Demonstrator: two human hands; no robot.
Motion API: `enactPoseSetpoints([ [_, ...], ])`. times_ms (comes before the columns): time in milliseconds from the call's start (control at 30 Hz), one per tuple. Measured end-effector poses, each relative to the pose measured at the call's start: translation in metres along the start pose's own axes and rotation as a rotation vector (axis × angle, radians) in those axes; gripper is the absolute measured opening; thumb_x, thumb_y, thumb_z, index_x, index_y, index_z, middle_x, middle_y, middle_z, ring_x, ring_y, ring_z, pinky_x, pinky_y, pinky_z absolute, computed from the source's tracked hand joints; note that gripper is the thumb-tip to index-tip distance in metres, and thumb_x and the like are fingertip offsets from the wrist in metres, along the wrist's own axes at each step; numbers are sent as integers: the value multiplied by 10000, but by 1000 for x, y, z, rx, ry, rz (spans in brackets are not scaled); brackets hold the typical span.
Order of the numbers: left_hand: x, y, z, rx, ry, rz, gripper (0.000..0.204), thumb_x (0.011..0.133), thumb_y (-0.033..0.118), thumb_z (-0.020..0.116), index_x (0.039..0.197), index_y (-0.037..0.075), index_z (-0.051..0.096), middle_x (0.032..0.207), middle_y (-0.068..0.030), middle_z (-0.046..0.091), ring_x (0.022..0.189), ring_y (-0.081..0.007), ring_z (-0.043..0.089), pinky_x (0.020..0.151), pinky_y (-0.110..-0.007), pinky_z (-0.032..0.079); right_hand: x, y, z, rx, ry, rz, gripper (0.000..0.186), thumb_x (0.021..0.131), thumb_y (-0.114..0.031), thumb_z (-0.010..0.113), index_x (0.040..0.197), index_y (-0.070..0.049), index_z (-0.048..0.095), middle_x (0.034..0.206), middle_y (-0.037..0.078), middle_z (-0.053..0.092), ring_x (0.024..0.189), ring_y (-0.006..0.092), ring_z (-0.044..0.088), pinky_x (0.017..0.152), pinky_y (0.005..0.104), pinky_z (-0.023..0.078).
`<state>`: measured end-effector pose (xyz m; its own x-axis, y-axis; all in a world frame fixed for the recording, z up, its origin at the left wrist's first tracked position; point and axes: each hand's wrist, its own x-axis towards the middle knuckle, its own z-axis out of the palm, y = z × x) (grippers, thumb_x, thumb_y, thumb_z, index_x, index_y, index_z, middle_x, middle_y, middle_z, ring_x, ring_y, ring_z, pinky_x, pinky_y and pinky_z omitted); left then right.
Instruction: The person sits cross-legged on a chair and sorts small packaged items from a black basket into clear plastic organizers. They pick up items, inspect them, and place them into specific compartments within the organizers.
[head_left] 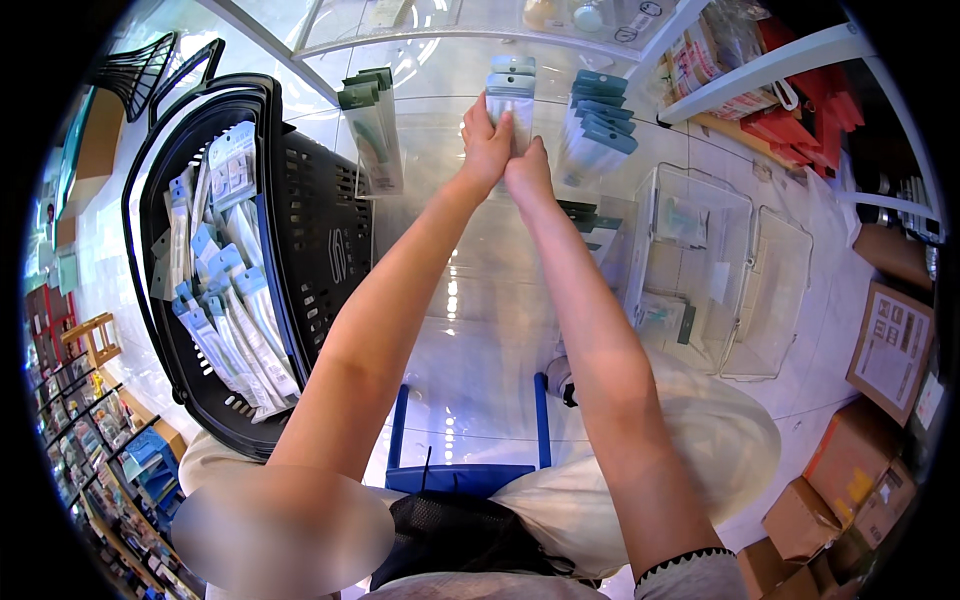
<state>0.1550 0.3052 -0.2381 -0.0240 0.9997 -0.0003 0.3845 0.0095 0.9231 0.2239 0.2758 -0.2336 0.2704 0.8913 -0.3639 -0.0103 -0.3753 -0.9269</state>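
Pale glossy floor tiles [470, 330] spread under a glass-fronted display with white shelves [770, 62] off to one side. Both arms reach forward to a hanging stack of clear packets [512, 95] with grey tops. The left hand [484, 145] has its fingers wrapped round the packets' left edge, and the right hand [527, 172] presses against their lower end, fingers curled onto them; the 2 hands touch each other. Just right of the fingers hangs a row of teal-topped packets [600, 120], and just left of them a green-topped bunch [368, 110]. Further left sits a black shopping basket [300, 200] full of long blue and white packets [225, 300]. Right of the wrists stand 2 clear bins [735, 270], and brown cardboard boxes [850, 470] lie well beyond those.
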Motion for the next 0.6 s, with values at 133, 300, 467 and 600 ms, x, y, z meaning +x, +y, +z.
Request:
enactPoseSetpoints([
  [133, -13, -17, 5, 108, 121, 83, 613, 840, 260, 518, 1287, -45, 229, 1261, -265, 272, 1158, -399, 279, 986, -444, 227, -39, -33, -12, -141, 2, -15, 506, 759, -42, 470, 1192, 148, 289, 1245, 301, 319, 1143, 364, 389, 957, 387, 311],
  [300, -35, -22, 9, 199, 128, 186, 632, 813, 157, 553, 1263, -108, 197, 1244, -295, 272, 1138, -422, 304, 976, -433, 259, -87, -47, -47, 122, 217, -186, 611, 731, -82, 606, 1234, 62, 291, 1261, 220, 332, 1091, 303, 434, 935, 396, 332],
  [467, -35, -20, 2, 226, 26, 93, 599, 822, 129, 534, 1255, -114, 199, 1182, -313, 359, 1095, -428, 384, 945, -404, 319, -34, -18, -94, -203, 549, -623, 868, 670, -97, 718, 1326, -20, 156, 1279, 152, 313, 1092, 246, 439, 889, 371, 394],
  [600, -34, -16, -1, 125, -92, -62, 536, 847, 173, 522, 1264, -34, 256, 1159, -261, 443, 1086, -357, 450, 905, -379, 359, 11, -23, -106, 221, -104, -516, 882, 633, -83, 747, 1307, -19, 183, 1222, 103, 402, 1115, 173, 417, 905, 319, 382],
])
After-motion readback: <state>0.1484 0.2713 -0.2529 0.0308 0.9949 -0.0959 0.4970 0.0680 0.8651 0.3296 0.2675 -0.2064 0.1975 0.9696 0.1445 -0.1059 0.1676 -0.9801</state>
